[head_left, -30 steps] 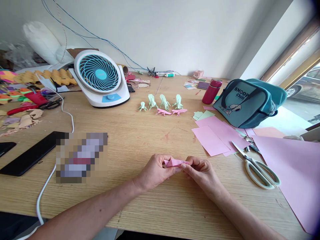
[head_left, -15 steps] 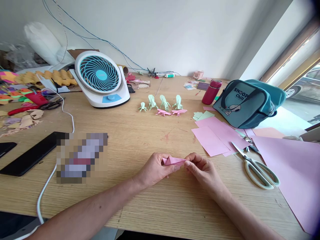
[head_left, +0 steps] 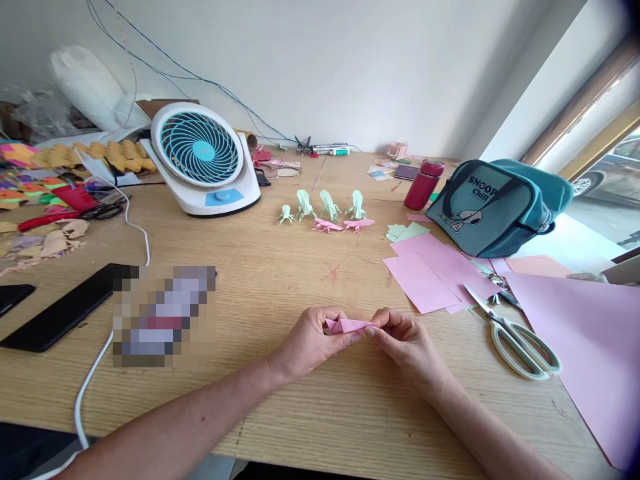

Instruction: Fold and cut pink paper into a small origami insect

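A small folded pink paper (head_left: 350, 325) is held over the front middle of the table, narrowing to a point at its right end. My left hand (head_left: 313, 340) is closed on its left part, thumb along the lower edge. With thumb and forefinger, my right hand (head_left: 400, 337) pinches the pointed right end. Some of the folds are hidden behind my fingers. Beyond my hands stand several light green origami figures (head_left: 330, 205), and just in front of them lie two pink origami figures (head_left: 359, 225).
Right of my hands are pink paper sheets (head_left: 420, 283), scissors with pale handles (head_left: 523, 350) and a large pink sheet (head_left: 595, 347). Behind them stand a red bottle (head_left: 424, 185) and a teal bag (head_left: 487, 207). A fan (head_left: 200, 150) and a white cable (head_left: 93, 373) are on the left.
The right thumb has slid slightly left along the folded paper's lower edge. Both hands keep their hold, and the other things on the table stay put.
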Tool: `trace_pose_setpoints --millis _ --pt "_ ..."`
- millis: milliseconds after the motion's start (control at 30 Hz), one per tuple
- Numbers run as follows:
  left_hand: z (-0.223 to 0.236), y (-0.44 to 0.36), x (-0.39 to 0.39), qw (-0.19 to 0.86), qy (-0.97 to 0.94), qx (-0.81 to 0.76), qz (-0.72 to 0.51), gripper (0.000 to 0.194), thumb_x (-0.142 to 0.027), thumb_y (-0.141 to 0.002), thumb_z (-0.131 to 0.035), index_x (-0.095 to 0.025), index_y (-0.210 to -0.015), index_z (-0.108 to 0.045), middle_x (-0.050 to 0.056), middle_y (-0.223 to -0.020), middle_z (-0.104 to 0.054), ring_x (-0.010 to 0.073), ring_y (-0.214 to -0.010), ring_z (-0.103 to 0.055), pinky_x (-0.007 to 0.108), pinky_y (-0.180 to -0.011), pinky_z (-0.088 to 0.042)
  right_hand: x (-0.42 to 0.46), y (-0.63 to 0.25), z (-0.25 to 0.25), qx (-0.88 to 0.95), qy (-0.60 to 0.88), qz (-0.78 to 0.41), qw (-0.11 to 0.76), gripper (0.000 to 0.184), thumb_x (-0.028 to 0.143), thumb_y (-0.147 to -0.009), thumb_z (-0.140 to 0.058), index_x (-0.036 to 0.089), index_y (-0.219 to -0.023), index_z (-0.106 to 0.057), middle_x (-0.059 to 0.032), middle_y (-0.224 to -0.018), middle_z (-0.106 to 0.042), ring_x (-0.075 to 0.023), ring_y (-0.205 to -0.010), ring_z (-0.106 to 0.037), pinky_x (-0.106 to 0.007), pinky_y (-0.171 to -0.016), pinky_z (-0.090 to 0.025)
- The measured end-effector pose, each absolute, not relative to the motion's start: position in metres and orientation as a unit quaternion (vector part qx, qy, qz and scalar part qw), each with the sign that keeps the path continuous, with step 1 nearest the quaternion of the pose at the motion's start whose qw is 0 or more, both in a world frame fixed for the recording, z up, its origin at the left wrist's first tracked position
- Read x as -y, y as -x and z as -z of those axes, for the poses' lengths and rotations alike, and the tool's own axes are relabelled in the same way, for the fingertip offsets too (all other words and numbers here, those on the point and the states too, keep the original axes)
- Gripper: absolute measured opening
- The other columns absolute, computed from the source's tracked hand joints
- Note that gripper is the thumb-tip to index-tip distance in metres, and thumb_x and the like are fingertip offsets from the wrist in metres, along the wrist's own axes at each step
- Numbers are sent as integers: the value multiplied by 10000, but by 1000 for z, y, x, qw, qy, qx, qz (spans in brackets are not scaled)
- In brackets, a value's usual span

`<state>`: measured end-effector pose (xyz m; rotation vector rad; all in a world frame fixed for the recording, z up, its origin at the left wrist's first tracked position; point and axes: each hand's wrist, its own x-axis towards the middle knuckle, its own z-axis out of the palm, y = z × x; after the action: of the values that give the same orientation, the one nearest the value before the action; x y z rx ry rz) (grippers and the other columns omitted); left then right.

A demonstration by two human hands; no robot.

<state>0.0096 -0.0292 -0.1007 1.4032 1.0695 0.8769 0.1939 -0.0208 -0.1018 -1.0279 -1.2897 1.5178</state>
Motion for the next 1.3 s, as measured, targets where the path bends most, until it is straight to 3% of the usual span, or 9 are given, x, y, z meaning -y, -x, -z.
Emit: trace_pose_setpoints --millis 133,300,567,700,900,1067,1300 --pt "98 -9 30 565 -582 -442 -383 424 -465 -760 -749 -152 -627 -496 -69 -559 -343 58 -513 -285 210 -470 -186 20 -194 105 516 437 -594 435 419 535 -611 -850 186 -630 -618 18 -577 -582 -108 -532 -454 -245 -504 -350" --pt "95 -3 29 573 -596 -422 -373 327 -449 -808 -713 -123 -819 -693 -17 -645 -540 92 -590 -449 203 -530 -341 21 -197 112 530 422 -588 442 352 453 -662 -851 187 -667 -620 26 -607 -574 -104 -555 -443 -240 -512 -332" --pt "95 -4 30 574 -596 -428 -364 269 -387 -833 -697 -129 -847 -771 56 -801 -709 170 -781 -653 270 -749 -529 25 -196 113 550 384 -608 425 279 436 -783 -773 207 -750 -617 -13 -722 -677 -156 -685 -590 -276 -638 -445" --pt "93 -6 31 576 -590 -426 -373 255 -377 -829 -703 -129 -806 -758 28 -726 -685 136 -709 -623 239 -700 -507 26 -195 108 582 388 -582 416 287 440 -797 -759 201 -749 -609 -1 -688 -649 -143 -640 -551 -265 -605 -419" --pt "95 -8 31 619 -572 -399 -361 335 -427 -847 -672 -126 -702 -678 -24 -582 -539 81 -550 -461 196 -516 -356 28 -196 102 621 374 -551 413 294 440 -899 -639 200 -737 -591 9 -670 -573 -127 -615 -481 -259 -590 -392" --pt "93 -9 32 601 -577 -407 -375 324 -410 -844 -683 -124 -694 -662 -22 -614 -536 80 -581 -452 204 -547 -345 30 -196 107 626 360 -519 457 117 323 -912 -650 239 -950 -578 3 -818 -565 -140 -708 -518 -267 -642 -438" --pt "94 -9 33 609 -569 -415 -365 358 -473 -837 -676 -129 -742 -698 -15 -619 -552 87 -565 -460 200 -519 -391 31 -198 103 689 359 -419 470 31 248 -920 -627 239 -906 -601 -12 -812 -563 -157 -717 -524 -300 -658 -455"
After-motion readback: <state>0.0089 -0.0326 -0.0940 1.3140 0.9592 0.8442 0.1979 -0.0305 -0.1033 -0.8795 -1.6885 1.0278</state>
